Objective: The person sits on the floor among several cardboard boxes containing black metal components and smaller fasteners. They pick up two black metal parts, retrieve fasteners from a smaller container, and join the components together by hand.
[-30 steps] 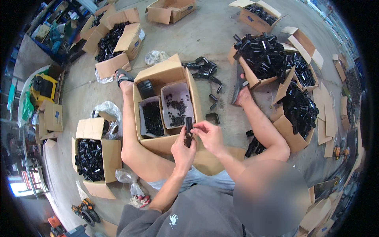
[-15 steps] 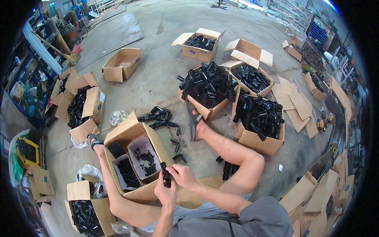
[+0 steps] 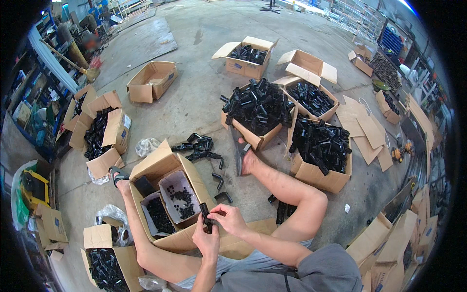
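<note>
My left hand (image 3: pixel 206 242) is wrapped round a short black plastic tube-like piece (image 3: pixel 204 209), held upright over the near right corner of a cardboard box. My right hand (image 3: pixel 229 220) has its fingertips pinched against the side of that piece; anything small between them cannot be made out. Inside the open box (image 3: pixel 171 243), between my legs, sit two paper-lined compartments. The right one holds scattered small black parts (image 3: pixel 185 204), and the left one is filled more densely with small black parts (image 3: pixel 159 214). A dark block (image 3: pixel 144 185) stands in the far left corner.
Loose black tube pieces (image 3: pixel 197 146) lie on the floor beyond the box. Heaped cartons of black pieces stand ahead right (image 3: pixel 260 109) and right (image 3: pixel 321 146), others left (image 3: pixel 99 131) and near left (image 3: pixel 104 267). Flattened cardboard (image 3: pixel 360 126) and plastic bags (image 3: pixel 146 146) lie around.
My right fingers have shifted slightly along the black piece, and its top has turned a little more upright. The whole view has moved slightly; the boxes stay put.
</note>
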